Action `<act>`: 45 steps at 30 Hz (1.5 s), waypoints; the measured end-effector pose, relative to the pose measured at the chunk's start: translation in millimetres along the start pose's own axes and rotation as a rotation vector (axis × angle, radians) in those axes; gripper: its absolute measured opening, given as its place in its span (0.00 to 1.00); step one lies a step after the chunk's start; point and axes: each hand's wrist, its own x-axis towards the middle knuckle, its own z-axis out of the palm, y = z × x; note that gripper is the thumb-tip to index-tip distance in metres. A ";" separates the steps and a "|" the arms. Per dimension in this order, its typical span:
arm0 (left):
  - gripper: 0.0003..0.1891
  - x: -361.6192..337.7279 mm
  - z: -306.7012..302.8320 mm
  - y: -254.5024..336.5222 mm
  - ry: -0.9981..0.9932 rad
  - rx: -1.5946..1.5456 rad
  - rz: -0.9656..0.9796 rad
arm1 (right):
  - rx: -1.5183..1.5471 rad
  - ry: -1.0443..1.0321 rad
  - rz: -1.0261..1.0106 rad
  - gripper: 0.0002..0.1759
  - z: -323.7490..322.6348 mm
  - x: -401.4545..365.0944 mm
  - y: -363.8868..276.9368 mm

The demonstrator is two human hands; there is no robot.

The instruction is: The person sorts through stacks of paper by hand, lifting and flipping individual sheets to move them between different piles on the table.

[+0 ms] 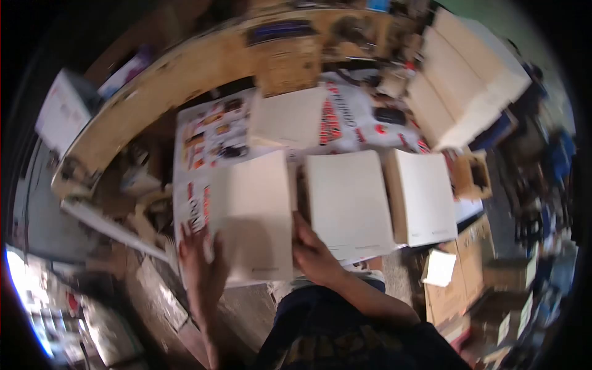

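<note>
Three thick blocks of cream paper, like unbound books, stand in a row on the printed sheet of the bench. My left hand (203, 262) is beside the left edge of the leftmost paper block (256, 206), its fingers spread and pointing away from me. Against that block's right edge, my right hand (314, 250) has its fingers curled in the gap before the middle paper block (348, 203); its inner fingers are partly hidden. Farther right lies another paper block (425, 197), its side showing. Small print marks the near edges of the top sheets.
A flat cream sheet or pad (287, 117) lies at the back, before a wooden block (287, 61). Tall stacked paper (462, 77) leans at the back right, near a dark object (390, 115). A curved wooden rail (166, 77) borders the bench. Cardboard boxes (453, 290) sit low right.
</note>
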 end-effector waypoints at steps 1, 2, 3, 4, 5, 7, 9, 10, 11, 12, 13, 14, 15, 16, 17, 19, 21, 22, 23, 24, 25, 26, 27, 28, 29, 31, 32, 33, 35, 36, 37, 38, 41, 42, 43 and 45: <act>0.27 3.1 -29.5 30.2 -0.047 -0.385 -0.229 | 0.047 -0.058 0.000 0.36 -9.8 -4.7 3.8; 0.28 2.0 -39.0 32.3 -0.038 -0.576 -0.200 | 0.246 -0.131 0.085 0.40 -10.5 -12.9 -23.4; 0.31 5.7 -51.6 43.6 -0.130 -0.860 -0.134 | 0.280 -0.236 0.067 0.41 -12.6 -12.0 -33.3; 0.35 -2.5 -56.4 42.4 -0.034 -0.673 -0.060 | 0.249 -0.246 -0.024 0.39 -11.7 -11.7 -25.2; 0.38 -5.2 -66.3 69.7 -0.082 -0.742 -0.145 | 0.212 -0.259 -0.107 0.36 -14.7 -12.0 -18.8; 0.39 -6.3 -61.7 90.0 -0.001 -0.805 -0.102 | 0.220 -0.121 -0.116 0.33 -18.3 -26.8 -56.3; 0.38 -4.4 -49.1 114.0 0.002 -0.834 -0.076 | 0.144 0.054 0.003 0.35 -31.0 -44.1 -106.2; 0.38 -2.6 -41.4 125.9 0.049 -0.868 -0.083 | 0.112 0.106 -0.078 0.36 -49.6 -46.7 -97.6; 0.38 -1.1 -26.8 134.5 0.037 -0.873 -0.071 | 0.074 0.149 -0.156 0.37 -63.2 -48.2 -103.1; 0.36 0.0 -6.1 142.4 0.044 -0.874 0.027 | 0.056 0.155 0.152 0.37 -81.7 -63.5 -117.0; 0.35 1.8 9.4 152.1 0.052 -0.870 0.124 | -0.086 0.288 -0.067 0.32 -89.5 -73.9 -116.6; 0.33 1.9 18.7 171.0 -0.018 -0.956 0.131 | -0.057 0.354 -0.149 0.29 -96.7 -83.9 -116.0; 0.32 3.0 29.3 194.3 -0.090 -1.045 0.133 | -0.033 0.420 -0.226 0.26 -106.2 -96.9 -116.2; 0.32 9.5 43.1 214.7 -0.264 -1.326 0.098 | 0.158 0.469 -0.220 0.23 -124.2 -122.2 -118.2; 0.32 15.9 60.0 235.1 -0.444 -1.605 0.058 | 0.348 0.518 -0.215 0.21 -145.9 -150.6 -121.8; 0.30 16.6 104.8 273.7 -0.518 -1.333 0.490 | -0.254 1.048 -0.426 0.21 -188.9 -180.8 -135.8; 0.31 2.0 121.8 332.6 -0.556 -0.897 0.745 | -0.234 1.172 -0.592 0.22 -189.9 -201.7 -182.2; 0.34 -17.6 136.0 347.0 -0.318 -0.669 0.928 | -0.234 1.232 -0.640 0.22 -199.8 -213.9 -187.9; 0.37 -33.7 147.4 360.8 -0.072 -0.429 1.087 | -0.235 1.289 -0.692 0.22 -208.7 -224.5 -193.3; 0.37 -46.9 147.0 371.6 -0.066 -0.436 1.085 | -0.243 1.286 -0.697 0.22 -211.7 -232.4 -197.9; 0.41 -59.9 145.4 379.0 -0.174 -0.328 1.039 | -0.283 1.356 -0.655 0.23 -212.2 -240.4 -201.3; 0.45 -65.8 144.7 384.4 -0.279 -0.220 0.989 | -0.323 1.425 -0.614 0.24 -214.0 -247.3 -204.5; 0.45 -64.7 145.2 386.9 -0.278 -0.225 0.991 | -0.327 1.426 -0.617 0.24 -219.1 -253.7 -204.8; 0.43 -60.9 143.2 387.5 -0.398 -0.243 0.970 | -0.338 1.421 -0.614 0.25 -224.7 -258.7 -202.9; 0.42 -57.5 140.5 386.8 -0.519 -0.257 0.945 | -0.347 1.415 -0.610 0.26 -228.6 -262.0 -201.4; 0.29 -51.6 134.3 378.5 -0.435 -0.284 0.894 | -0.371 1.459 -0.519 0.27 -233.6 -262.3 -202.6; 0.23 -45.3 133.5 372.8 -0.551 -0.432 0.848 | -0.399 1.497 -0.433 0.29 -236.2 -260.4 -203.4; 0.17 -38.8 133.1 367.7 -0.660 -0.583 0.796 | -0.394 1.485 -0.431 0.29 -241.0 -257.5 -202.5; 0.07 -38.7 131.2 347.8 -0.523 -1.057 0.678 | -0.505 1.486 -0.272 0.30 -253.3 -250.5 -200.4; 0.09 -41.1 123.7 333.3 -0.509 -1.086 0.557 | -0.469 1.223 -0.196 0.29 -261.9 -247.5 -204.1; 0.12 -40.3 104.9 322.2 -0.495 -1.112 0.436 | -0.460 1.217 -0.200 0.29 -267.1 -237.0 -202.0; 0.12 -36.0 88.2 312.2 -0.491 -1.102 0.436 | -0.503 1.147 -0.128 0.28 -270.9 -222.4 -194.7; 0.22 -27.4 57.6 282.3 -0.414 -0.852 0.680 | -0.554 0.935 -0.024 0.26 -274.5 -184.7 -180.6; 0.27 -27.4 53.6 272.6 -0.429 -0.513 0.692 | -0.569 0.801 0.003 0.25 -275.2 -173.2 -176.7; 0.31 -27.7 50.3 263.3 -0.440 -0.175 0.683 | -0.573 0.769 0.006 0.25 -277.1 -165.1 -169.0; 0.30 -27.7 58.1 245.7 -0.491 -0.190 0.620 | -0.309 0.799 -0.018 0.24 -282.2 -152.6 -152.2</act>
